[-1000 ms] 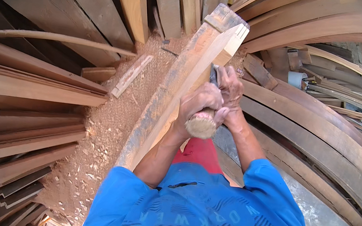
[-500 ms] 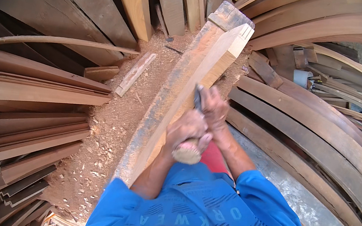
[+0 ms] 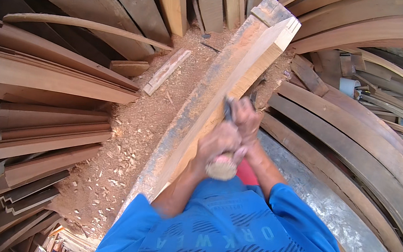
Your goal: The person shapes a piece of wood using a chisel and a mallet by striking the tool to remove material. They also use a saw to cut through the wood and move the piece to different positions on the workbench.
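Observation:
A long squared timber beam [image 3: 230, 73] runs from the lower middle up to the top centre, its right face pale and freshly cut. Both my hands grip one wooden tool handle [image 3: 221, 168], whose round butt end points at my chest. My left hand [image 3: 215, 143] holds the handle nearer the butt. My right hand [image 3: 247, 121] holds it higher up, close to the dark metal head [image 3: 227, 108]. The head lies against the pale right face of the beam. My blue shirt [image 3: 226, 239] fills the lower middle.
Stacked dark planks [image 3: 46, 82] lie at the left, and curved boards [image 3: 366, 140] fan out at the right. Sawdust and wood chips [image 3: 125, 151] cover the ground left of the beam. A small loose board [image 3: 167, 71] lies in the chips. A grey metal sheet [image 3: 335, 208] sits lower right.
Both hands and the tool have come down along the beam toward my body, and the metal head now sits lower on the pale face.

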`<state>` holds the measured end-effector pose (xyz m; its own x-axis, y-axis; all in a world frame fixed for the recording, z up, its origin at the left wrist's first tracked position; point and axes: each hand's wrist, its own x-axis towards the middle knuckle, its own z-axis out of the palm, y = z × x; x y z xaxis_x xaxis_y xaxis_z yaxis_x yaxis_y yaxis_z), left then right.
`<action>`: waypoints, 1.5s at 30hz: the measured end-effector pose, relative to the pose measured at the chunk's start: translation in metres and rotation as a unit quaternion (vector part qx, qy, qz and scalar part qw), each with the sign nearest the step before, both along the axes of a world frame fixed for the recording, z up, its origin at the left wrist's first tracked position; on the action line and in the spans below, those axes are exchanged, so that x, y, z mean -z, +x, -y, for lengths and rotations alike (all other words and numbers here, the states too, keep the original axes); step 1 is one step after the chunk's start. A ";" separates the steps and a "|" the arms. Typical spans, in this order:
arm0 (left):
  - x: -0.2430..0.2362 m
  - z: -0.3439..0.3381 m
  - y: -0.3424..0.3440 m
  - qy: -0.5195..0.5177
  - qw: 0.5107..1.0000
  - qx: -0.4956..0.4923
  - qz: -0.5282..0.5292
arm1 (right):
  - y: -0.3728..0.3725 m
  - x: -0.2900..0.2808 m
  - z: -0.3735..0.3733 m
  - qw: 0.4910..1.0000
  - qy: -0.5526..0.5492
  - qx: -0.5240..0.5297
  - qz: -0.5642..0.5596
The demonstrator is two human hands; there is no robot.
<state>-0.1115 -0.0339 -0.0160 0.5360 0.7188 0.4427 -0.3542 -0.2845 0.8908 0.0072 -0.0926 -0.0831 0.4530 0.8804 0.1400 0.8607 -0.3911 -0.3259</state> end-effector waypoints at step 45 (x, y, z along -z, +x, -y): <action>0.115 -0.014 -0.168 0.048 0.627 0.014 -0.777 | 0.040 -0.038 0.253 0.739 0.191 0.270 -0.587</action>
